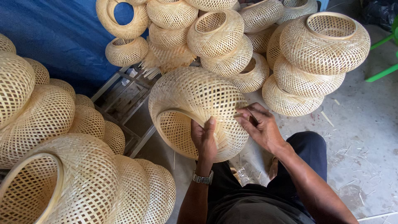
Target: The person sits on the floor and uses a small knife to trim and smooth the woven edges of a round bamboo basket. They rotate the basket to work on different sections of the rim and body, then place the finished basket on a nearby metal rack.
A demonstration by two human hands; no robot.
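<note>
Dark-trousered knees fill the bottom of the frame, where a seated person works a round, pale, open-weave bamboo shade (199,112) held tilted over the lap at picture centre, its ringed mouth facing seven o'clock. Left hand (205,139), a metal watch (202,178) on the wrist, is pressed flat against the shade's lower wall with the thumb hooked at the rim. Right hand (261,126), at three o'clock of the shade, is pinched shut on a thin loose bamboo strip end (240,115) standing out from the weave.

A hard pull looks likely to snap or split that thin strip, or to drag neighbouring strands out of line; a slip of the flat left hand could let the shade roll off the lap onto the littered concrete floor (365,137). Sharp strip ends near the fingers also look apt to cut or splinter.

Every shade in view is hollow and holds nothing. Finished woven shades stand stacked at twelve to two o'clock (323,43), one large piece with a wooden ring on top, and more crowd nine to seven o'clock (62,178). A blue tarpaulin (62,37) hangs at ten o'clock above a grey metal frame (124,99) on the floor. Green chair legs (383,58) show at three o'clock.
</note>
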